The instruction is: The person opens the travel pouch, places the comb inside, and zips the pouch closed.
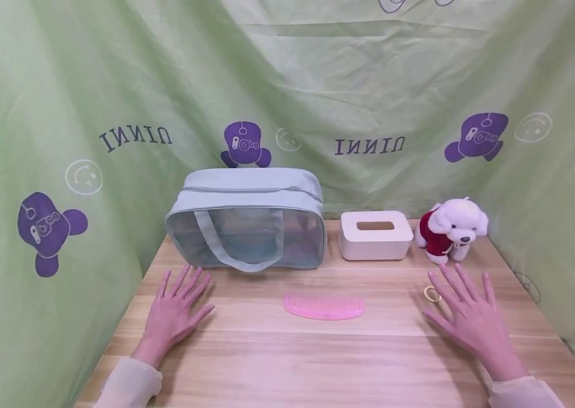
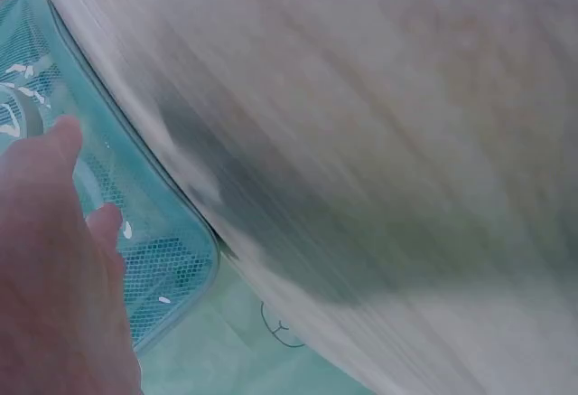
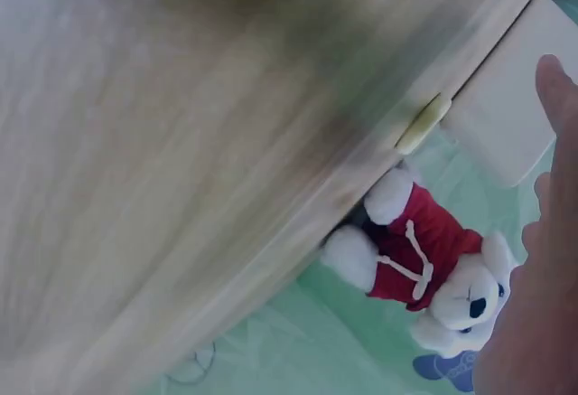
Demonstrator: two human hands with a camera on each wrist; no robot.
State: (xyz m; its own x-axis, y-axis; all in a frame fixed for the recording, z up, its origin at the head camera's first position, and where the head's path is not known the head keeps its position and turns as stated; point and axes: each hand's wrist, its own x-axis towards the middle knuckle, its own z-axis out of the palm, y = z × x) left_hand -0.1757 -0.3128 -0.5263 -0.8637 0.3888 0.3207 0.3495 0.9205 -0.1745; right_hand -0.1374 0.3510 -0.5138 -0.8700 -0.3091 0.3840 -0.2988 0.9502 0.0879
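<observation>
My left hand (image 1: 174, 313) is over the left side of the wooden table, fingers spread and straight, holding nothing. Just beyond its fingertips stands a light blue zippered bag (image 1: 246, 195) with a see-through front and a strap handle; its mesh (image 2: 167, 268) shows in the left wrist view. On the right, my other hand (image 1: 473, 317) also has its fingers spread and holds nothing. Close by its index finger lies a small pale yellow ring (image 1: 432, 294). Between the hands, a pink comb (image 1: 324, 307) lies flat, teeth facing the back.
A white tissue box (image 1: 375, 235) with a slot on top stands at the back, right of the bag. Beside it sits a white plush dog (image 1: 453, 229) in a red top. Green printed curtain (image 1: 287, 68) surrounds the back and sides of the table (image 1: 277, 362).
</observation>
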